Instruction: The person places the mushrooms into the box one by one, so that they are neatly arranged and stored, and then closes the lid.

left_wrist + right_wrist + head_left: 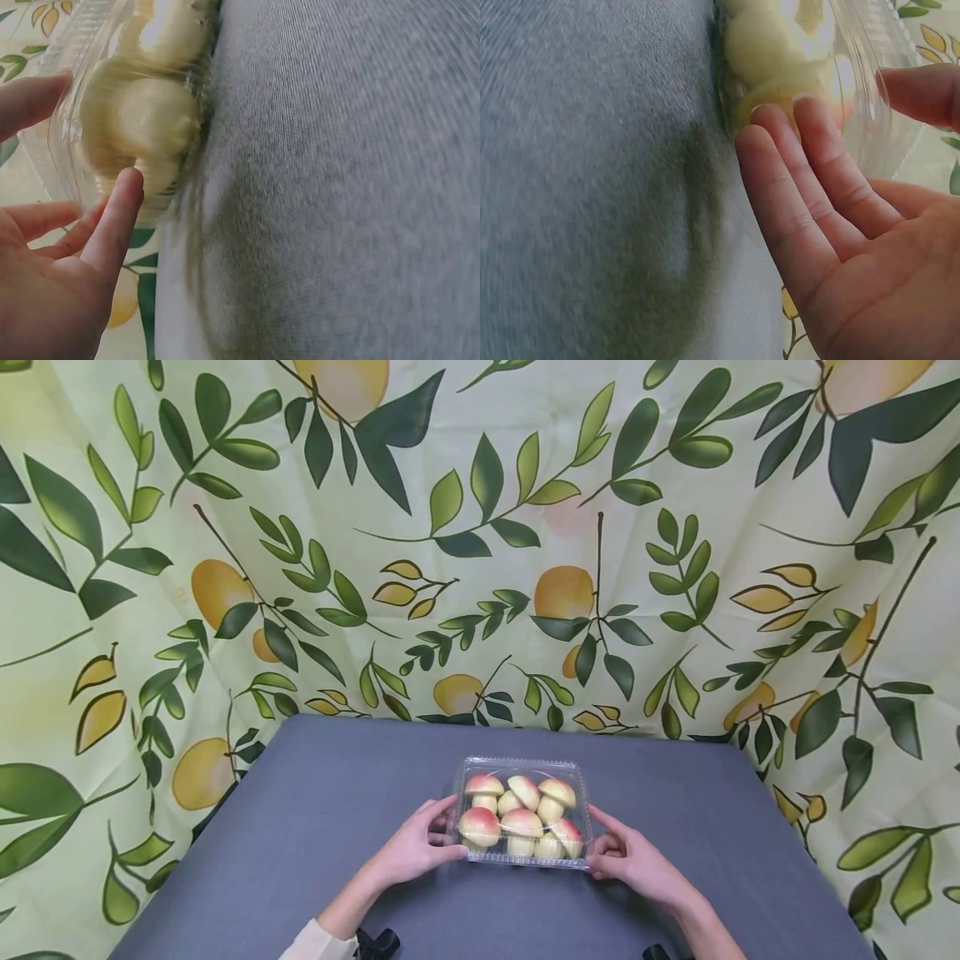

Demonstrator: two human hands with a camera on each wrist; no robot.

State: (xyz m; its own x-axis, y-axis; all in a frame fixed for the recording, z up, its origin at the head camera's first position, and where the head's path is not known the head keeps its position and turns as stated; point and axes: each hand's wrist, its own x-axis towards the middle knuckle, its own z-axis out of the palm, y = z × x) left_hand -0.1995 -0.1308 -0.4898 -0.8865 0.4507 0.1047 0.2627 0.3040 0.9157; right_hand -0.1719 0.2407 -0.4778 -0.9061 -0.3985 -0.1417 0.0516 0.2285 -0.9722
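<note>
A clear plastic clamshell box (527, 862) is held between both hands at the middle of the dark table. Inside sit several mushroom-shaped buns (521, 821) with pink-tinged caps and cream stems. My left hand (411, 852) grips the box's left end, its thumb at the near corner and its fingers along the side. At the opposite end my right hand (637, 864) holds it likewise, thumb near the front corner. In the right wrist view, fingertips (761, 154) touch the box low on its side. Whether its base touches the table cannot be told.
A blue-grey cloth surface (360, 768) covers the table around the box. Behind and beside it hangs a curtain (480, 568) printed with leaves and orange fruit. Dark wrist mounts (378, 943) show at the lower edge.
</note>
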